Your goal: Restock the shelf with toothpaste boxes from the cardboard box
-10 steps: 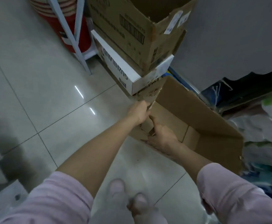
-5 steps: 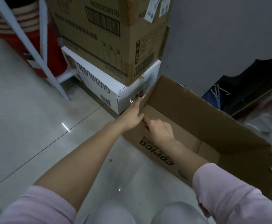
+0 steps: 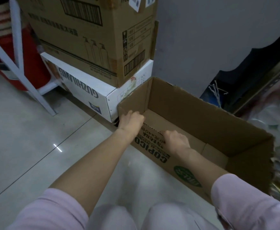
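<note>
Right hand (image 3: 175,141): curled over the near wall of the cardboard box (image 3: 235,130), gripping it. Left hand (image 3: 131,120): gripping the box's left corner. Box on floor, seemingly emptied; no toothpaste boxes seen. Next judged: box to be cleared away.

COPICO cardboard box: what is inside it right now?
Only the bare bottom flaps show inside the COPICO cardboard box; no toothpaste boxes visible. The near wall, gripped by the left hand and right hand, hides the strip behind it.
</note>
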Action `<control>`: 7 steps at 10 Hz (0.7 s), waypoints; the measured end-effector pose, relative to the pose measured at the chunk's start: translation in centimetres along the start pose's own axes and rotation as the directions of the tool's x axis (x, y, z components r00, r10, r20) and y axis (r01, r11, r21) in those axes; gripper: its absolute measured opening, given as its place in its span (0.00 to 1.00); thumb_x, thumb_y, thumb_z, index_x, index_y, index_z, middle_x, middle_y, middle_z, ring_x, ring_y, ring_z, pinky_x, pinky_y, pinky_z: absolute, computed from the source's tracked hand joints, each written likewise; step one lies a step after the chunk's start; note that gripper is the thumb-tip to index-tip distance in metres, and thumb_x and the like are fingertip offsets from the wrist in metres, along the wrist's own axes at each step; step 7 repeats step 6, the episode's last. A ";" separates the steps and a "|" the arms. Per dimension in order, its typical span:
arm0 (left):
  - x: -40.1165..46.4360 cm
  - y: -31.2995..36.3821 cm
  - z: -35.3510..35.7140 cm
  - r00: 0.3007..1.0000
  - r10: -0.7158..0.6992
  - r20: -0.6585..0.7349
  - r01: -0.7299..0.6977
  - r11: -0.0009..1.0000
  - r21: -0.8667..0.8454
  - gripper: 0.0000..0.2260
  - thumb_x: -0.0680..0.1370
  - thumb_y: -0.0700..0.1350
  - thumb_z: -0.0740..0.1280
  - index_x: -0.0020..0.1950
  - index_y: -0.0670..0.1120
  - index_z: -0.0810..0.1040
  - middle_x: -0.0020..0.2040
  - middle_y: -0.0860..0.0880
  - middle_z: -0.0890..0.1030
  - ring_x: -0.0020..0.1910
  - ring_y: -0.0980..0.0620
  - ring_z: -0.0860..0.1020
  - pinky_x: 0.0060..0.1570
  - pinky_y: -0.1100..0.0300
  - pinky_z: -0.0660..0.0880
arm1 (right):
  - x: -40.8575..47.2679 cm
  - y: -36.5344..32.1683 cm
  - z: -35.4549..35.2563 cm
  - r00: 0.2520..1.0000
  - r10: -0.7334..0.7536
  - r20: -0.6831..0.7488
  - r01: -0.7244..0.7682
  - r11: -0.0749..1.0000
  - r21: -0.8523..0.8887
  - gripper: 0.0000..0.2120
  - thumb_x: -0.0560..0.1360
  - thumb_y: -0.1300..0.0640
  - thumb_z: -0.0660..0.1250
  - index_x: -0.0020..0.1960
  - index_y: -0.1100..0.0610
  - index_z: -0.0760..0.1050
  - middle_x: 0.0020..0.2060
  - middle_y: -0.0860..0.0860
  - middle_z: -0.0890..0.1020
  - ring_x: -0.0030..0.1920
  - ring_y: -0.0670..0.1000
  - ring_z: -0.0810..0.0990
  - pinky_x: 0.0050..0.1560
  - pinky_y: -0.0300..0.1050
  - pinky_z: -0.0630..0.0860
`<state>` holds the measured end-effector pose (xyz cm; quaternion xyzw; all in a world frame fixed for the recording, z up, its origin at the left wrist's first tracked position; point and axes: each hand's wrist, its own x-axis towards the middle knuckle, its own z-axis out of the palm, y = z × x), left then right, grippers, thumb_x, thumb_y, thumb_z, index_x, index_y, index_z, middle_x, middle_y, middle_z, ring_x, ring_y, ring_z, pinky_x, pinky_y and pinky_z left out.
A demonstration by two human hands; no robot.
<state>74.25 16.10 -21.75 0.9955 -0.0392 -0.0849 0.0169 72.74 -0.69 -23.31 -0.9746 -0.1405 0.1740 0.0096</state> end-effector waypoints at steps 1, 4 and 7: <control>0.4 -0.1 0.1 1.000 -0.010 -0.002 0.010 1.000 0.021 0.11 0.79 0.39 0.63 0.59 0.48 0.78 0.56 0.46 0.76 0.57 0.44 0.71 0.50 0.53 0.69 | -0.7 1.1 0.0 0.999 0.023 0.031 -0.023 1.000 -0.013 0.07 0.78 0.58 0.63 0.55 0.54 0.74 0.45 0.51 0.82 0.44 0.53 0.81 0.44 0.47 0.79; 0.8 0.6 -0.2 1.000 0.005 0.017 -0.008 0.987 0.159 0.10 0.77 0.41 0.66 0.58 0.48 0.78 0.57 0.46 0.78 0.60 0.45 0.73 0.64 0.46 0.64 | -1.1 1.1 -0.5 0.994 0.010 0.107 -0.010 1.000 -0.003 0.09 0.78 0.59 0.62 0.58 0.55 0.72 0.48 0.52 0.82 0.45 0.53 0.81 0.39 0.45 0.75; -1.9 -0.3 -4.0 0.990 -0.109 -0.085 0.077 0.943 -0.323 0.13 0.79 0.48 0.64 0.63 0.49 0.75 0.59 0.48 0.79 0.57 0.48 0.77 0.57 0.51 0.75 | -3.6 1.5 -3.5 0.994 0.029 0.108 -0.072 0.903 0.424 0.21 0.77 0.47 0.64 0.68 0.51 0.69 0.59 0.52 0.79 0.55 0.50 0.79 0.52 0.47 0.78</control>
